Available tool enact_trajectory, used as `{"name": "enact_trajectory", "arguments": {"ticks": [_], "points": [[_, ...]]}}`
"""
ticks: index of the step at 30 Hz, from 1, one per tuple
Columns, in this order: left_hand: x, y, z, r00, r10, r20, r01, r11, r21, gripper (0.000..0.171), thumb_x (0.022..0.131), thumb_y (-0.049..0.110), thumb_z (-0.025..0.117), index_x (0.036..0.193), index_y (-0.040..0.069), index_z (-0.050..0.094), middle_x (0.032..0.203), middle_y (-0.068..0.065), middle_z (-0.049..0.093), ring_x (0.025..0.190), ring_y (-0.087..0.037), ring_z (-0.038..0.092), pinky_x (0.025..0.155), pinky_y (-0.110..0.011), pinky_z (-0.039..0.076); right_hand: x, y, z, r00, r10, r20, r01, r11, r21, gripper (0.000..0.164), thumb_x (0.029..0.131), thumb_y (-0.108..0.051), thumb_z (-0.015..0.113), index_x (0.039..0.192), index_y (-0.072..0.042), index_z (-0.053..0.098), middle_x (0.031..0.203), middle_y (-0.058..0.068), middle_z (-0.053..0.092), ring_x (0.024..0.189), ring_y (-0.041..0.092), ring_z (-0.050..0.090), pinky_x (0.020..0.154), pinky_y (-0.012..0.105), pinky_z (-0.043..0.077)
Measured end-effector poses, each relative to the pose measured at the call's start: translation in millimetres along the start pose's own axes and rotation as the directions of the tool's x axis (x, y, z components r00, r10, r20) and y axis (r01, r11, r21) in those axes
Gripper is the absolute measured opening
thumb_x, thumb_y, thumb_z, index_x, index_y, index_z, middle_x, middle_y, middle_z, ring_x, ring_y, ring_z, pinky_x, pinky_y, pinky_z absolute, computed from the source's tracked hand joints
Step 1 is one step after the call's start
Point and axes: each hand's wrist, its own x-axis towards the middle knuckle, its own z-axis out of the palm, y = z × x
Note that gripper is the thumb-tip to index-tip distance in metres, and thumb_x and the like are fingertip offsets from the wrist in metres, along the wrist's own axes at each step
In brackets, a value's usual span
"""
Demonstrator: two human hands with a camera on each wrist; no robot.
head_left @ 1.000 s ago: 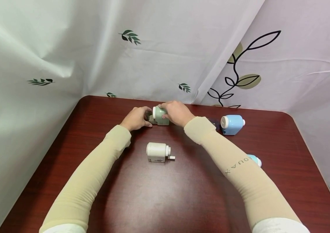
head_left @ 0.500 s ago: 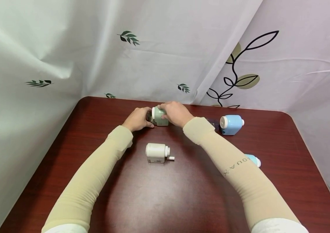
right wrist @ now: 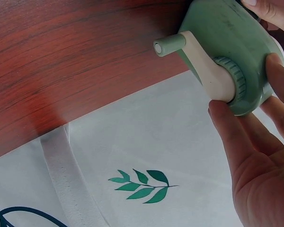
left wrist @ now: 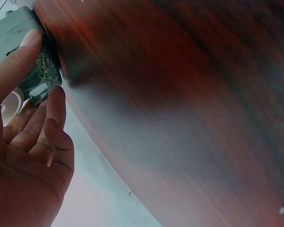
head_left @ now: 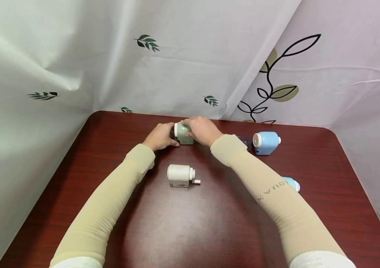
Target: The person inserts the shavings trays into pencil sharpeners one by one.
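Near the table's far edge, a green hand-crank pencil sharpener [head_left: 185,136] lies between both hands. My right hand [head_left: 204,130] grips its body from the right. In the right wrist view, the beige crank arm [right wrist: 206,71] with its green knob points away from the fingers. My left hand [head_left: 160,136] holds the opposite end, thumb along one side and fingers at the other. There, the left wrist view shows a see-through shavings drawer [left wrist: 48,68] with pale shavings inside, close against the sharpener's body. The fingers partly cover the drawer.
A white crank sharpener [head_left: 179,175] lies nearer on the reddish-brown table [head_left: 190,223]. To the right are a blue sharpener [head_left: 266,143], a dark see-through piece [head_left: 245,142] beside it, and a light-blue item [head_left: 291,183] partly behind the right sleeve. A patterned curtain [head_left: 176,74] hangs behind.
My left hand has shifted slightly right, and the drawer has moved into the green sharpener, so less of it shows between them. My right hand stays on the sharpener.
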Motion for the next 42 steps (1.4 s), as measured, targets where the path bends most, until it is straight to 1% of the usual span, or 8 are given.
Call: {"name": "enact_trajectory", "arguments": {"ticks": [6, 13, 20, 27, 31, 36, 40, 42], "points": [[1.4, -1.0, 0.3, 1.000, -0.005, 0.005, 0.005, 1.000, -0.022, 0.068, 0.078, 0.022, 0.089, 0.132, -0.001, 0.055, 0.112, -0.013, 0.068, 0.098, -0.026, 0.066, 0.088, -0.040, 0.052, -0.3, -0.4, 0.1, 1.000, -0.001, -0.001, 0.001, 1.000, -0.007, 0.048, 0.094, -0.025, 0.072, 0.137, -0.007, 0.061, 0.134, 0.009, 0.064, 0.119, 0.029, 0.062, 0.102, 0.040, 0.047], [2.3, -1.7, 1.7, 1.000, 0.009, -0.008, -0.010, 0.999, -0.031, 0.063, 0.077, 0.022, 0.090, 0.126, 0.000, 0.057, 0.105, -0.011, 0.067, 0.090, -0.025, 0.064, 0.082, -0.038, 0.053, -0.9, -0.3, 0.9, 1.000, 0.008, -0.011, -0.008, 1.000, 0.017, 0.049, 0.094, -0.024, 0.073, 0.138, -0.007, 0.061, 0.136, 0.009, 0.063, 0.123, 0.029, 0.060, 0.104, 0.039, 0.046], [7.8, -3.1, 2.4, 0.999, 0.041, -0.021, -0.042, 0.998, -0.039, 0.071, 0.074, 0.024, 0.092, 0.130, -0.001, 0.057, 0.114, -0.014, 0.067, 0.098, -0.027, 0.064, 0.087, -0.041, 0.052, -2.3, 0.3, 0.6, 0.999, 0.013, -0.031, -0.011, 0.999, 0.048, 0.048, 0.093, -0.022, 0.074, 0.138, -0.007, 0.061, 0.134, 0.009, 0.064, 0.122, 0.028, 0.061, 0.103, 0.040, 0.046], [7.7, -1.4, 3.0, 1.000, 0.025, -0.013, -0.026, 0.998, -0.060, 0.072, 0.074, 0.024, 0.092, 0.132, 0.000, 0.056, 0.116, -0.013, 0.066, 0.100, -0.028, 0.064, 0.088, -0.041, 0.051, -1.4, -0.2, 2.2, 0.999, 0.010, -0.038, -0.008, 0.999, 0.046, 0.047, 0.094, -0.020, 0.073, 0.137, -0.007, 0.062, 0.134, 0.009, 0.064, 0.121, 0.027, 0.062, 0.100, 0.039, 0.049], [8.4, 0.2, 3.7, 1.000, 0.020, -0.007, -0.021, 0.997, -0.072, 0.071, 0.074, 0.023, 0.092, 0.131, 0.001, 0.056, 0.116, -0.013, 0.065, 0.100, -0.028, 0.064, 0.088, -0.040, 0.052, -2.0, 0.2, 2.3, 0.999, 0.013, -0.041, -0.011, 0.999, 0.048, 0.048, 0.093, -0.020, 0.074, 0.138, -0.007, 0.061, 0.135, 0.009, 0.063, 0.122, 0.027, 0.061, 0.100, 0.039, 0.048], [8.0, -0.1, 4.0, 1.000, 0.023, 0.000, -0.023, 0.997, -0.074, 0.072, 0.074, 0.023, 0.092, 0.132, 0.000, 0.055, 0.118, -0.014, 0.064, 0.102, -0.028, 0.064, 0.090, -0.041, 0.051, -2.4, -0.1, 1.6, 1.000, 0.015, -0.027, -0.014, 0.999, 0.041, 0.048, 0.094, -0.020, 0.073, 0.139, -0.007, 0.061, 0.136, 0.009, 0.063, 0.123, 0.027, 0.060, 0.101, 0.038, 0.047], [7.0, -0.5, 3.1, 1.000, 0.014, 0.006, -0.013, 0.997, -0.080, 0.074, 0.075, 0.023, 0.091, 0.134, 0.000, 0.053, 0.118, -0.014, 0.064, 0.102, -0.029, 0.063, 0.090, -0.042, 0.051, -1.2, -0.1, -0.3, 1.000, 0.008, -0.011, -0.008, 0.999, 0.035, 0.047, 0.095, -0.020, 0.072, 0.139, -0.007, 0.059, 0.134, 0.011, 0.064, 0.118, 0.028, 0.062, 0.098, 0.039, 0.049], [6.7, -0.2, 1.8, 1.000, 0.008, 0.012, -0.007, 0.997, -0.080, 0.078, 0.075, 0.024, 0.091, 0.137, 0.000, 0.051, 0.120, -0.014, 0.063, 0.103, -0.029, 0.062, 0.090, -0.042, 0.050, -1.9, 0.7, -1.6, 1.000, 0.009, -0.003, -0.009, 0.999, 0.045, 0.049, 0.095, -0.021, 0.072, 0.139, -0.008, 0.058, 0.133, 0.011, 0.063, 0.117, 0.028, 0.061, 0.096, 0.040, 0.050]]}}
